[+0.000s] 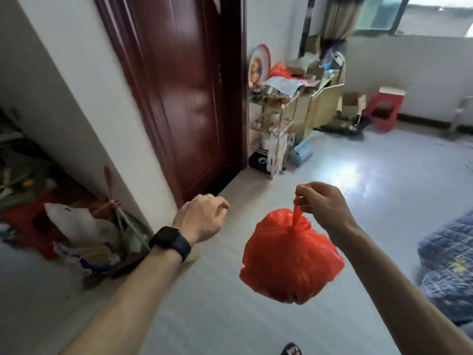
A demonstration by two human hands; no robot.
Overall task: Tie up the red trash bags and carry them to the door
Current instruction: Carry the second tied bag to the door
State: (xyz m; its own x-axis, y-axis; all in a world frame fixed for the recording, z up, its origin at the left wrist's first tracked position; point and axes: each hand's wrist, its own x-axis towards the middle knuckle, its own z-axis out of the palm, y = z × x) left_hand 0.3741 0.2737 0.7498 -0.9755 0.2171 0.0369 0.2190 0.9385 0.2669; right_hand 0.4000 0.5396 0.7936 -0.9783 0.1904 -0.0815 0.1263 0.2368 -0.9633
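Your right hand pinches the tied red bag by its neck; left hand hangs loosely curled, empty. Door at eleven o'clock; that thin pinch could slip.

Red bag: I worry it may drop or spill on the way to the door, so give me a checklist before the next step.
1. Grip: right hand pinches the twisted neck of the red bag; ok.
2. Bag closed: neck gathered tight, nothing spilling; ok. Whether it is knotted: cannot tell.
3. Bag clear of the floor: hangs in the air; ok.
4. Left hand: holds nothing, free to help; ok.
5. Path to the dark red door: bare floor ahead; ok.
6. Door: shut; not ok if it must be passed.
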